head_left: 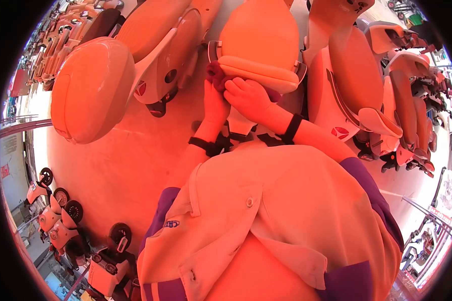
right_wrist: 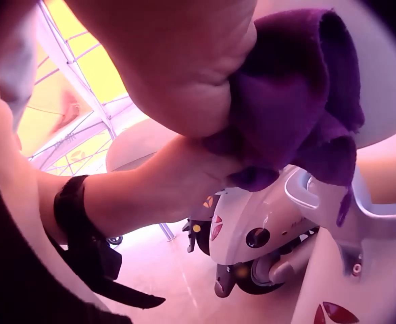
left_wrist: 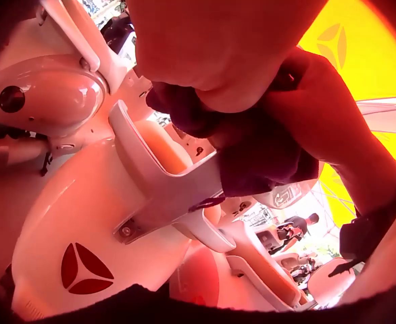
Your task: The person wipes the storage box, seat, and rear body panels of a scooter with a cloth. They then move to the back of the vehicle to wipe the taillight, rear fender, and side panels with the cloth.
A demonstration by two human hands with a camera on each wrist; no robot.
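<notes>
Purple cloth (head_left: 215, 75) bunched at the rear of a scooter seat (head_left: 258, 30)

Nearest: a buttoned shirt (head_left: 296, 185) with purple sleeves, then a black band on each wrist. Left hand (head_left: 214, 106) – fingers closed on the cloth, tips mostly hidden in its folds. Right hand (head_left: 247, 99) – just beside the left, fingers curled in tight and gripping the same cloth, no gap seen between them and it. The cloth lies bunched at the left end of the backrest pad (head_left: 258, 72); its loose part hangs below the hands in the left wrist view, overlapping the white grab rail (left_wrist: 178, 196). Cannot tell whether they touch.

Under the rail, the pale tail panel bears a red three-part emblem (left_wrist: 86, 268). To the left stands a scooter with a rounded top case (head_left: 93, 90); to the right, another with its own backrest (head_left: 379, 121). Farther off: a person in dark clothing (left_wrist: 297, 228) and a yellow canopy (left_wrist: 374, 47).
</notes>
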